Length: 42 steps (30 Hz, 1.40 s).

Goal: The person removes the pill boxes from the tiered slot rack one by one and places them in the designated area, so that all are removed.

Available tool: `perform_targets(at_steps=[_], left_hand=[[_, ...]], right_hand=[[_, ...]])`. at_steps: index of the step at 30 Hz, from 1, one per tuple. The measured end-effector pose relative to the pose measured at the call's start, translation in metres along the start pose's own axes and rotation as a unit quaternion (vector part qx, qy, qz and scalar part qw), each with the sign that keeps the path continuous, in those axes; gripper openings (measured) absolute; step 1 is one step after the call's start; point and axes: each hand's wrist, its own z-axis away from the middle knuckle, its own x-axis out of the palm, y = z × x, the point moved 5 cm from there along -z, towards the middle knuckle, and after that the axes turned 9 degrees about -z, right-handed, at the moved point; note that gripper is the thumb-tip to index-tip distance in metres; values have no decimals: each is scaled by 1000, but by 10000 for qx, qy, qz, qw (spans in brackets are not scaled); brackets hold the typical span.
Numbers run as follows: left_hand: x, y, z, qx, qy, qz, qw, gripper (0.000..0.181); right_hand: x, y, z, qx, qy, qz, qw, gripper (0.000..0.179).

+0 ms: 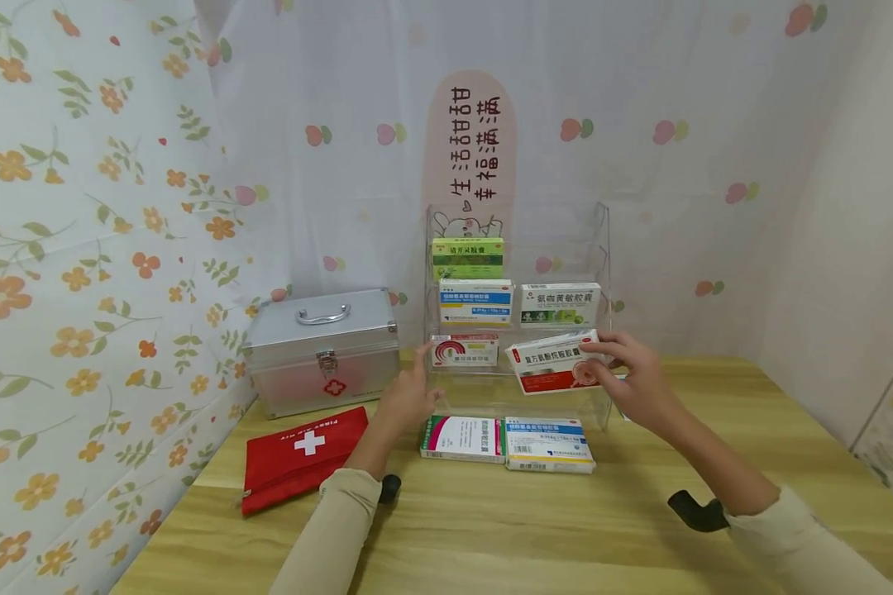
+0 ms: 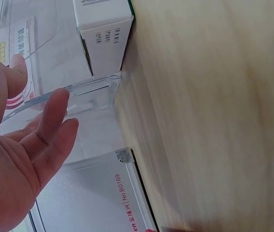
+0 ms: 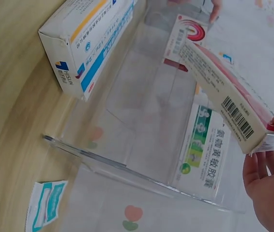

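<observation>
My right hand (image 1: 640,380) pinches the right end of a white-and-red medicine box (image 1: 551,368), tilted in front of the clear display rack (image 1: 603,248). In the right wrist view this box (image 3: 224,92) shows its barcode side, with thumb and fingers on its near end. At the rack's left side is my left hand (image 1: 408,398), its fingers loosely bent by the clear edge in the left wrist view. Beside it, a box with red rings (image 1: 465,350) stands on the rack's lower tier. Above are a green box (image 1: 467,259), a blue-and-white box (image 1: 476,302) and a white-and-green box (image 1: 560,306).
Two medicine boxes, one pink-and-green (image 1: 463,438) and one blue-and-white (image 1: 549,445), lie before the rack. Left of it are a silver first-aid case (image 1: 320,351) and a red pouch (image 1: 305,459). A small teal-and-white packet (image 3: 46,205) lies beside the rack.
</observation>
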Motion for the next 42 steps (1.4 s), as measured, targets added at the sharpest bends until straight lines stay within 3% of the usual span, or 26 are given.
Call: perform_targets(at_steps=[8,16,20,26,28,42], left_hand=[[0,3,0,54,58,-110,9999,91],[4,3,6,111,5,-18,9999,90],[4,4,6,187,95,-75,9998,90],[2,1,5,156,66,-2,9999,90],[1,0,6,147,64,-13,9999,90],[-1,4,6,242,77,-8,9997,91]], right_hand=[[-7,5,14,673,172,-676,9953,28],[-13,20,35,1502,28,-594,9869,41],[-19,28,45,2153,-104,-786,9733,49],[-30,36,59,3212,-295,-1293,9377,62],[-32,38,62,3324,-311,-1327,9332,63],[-59,58,96,3518,-369,-867,9313,59]])
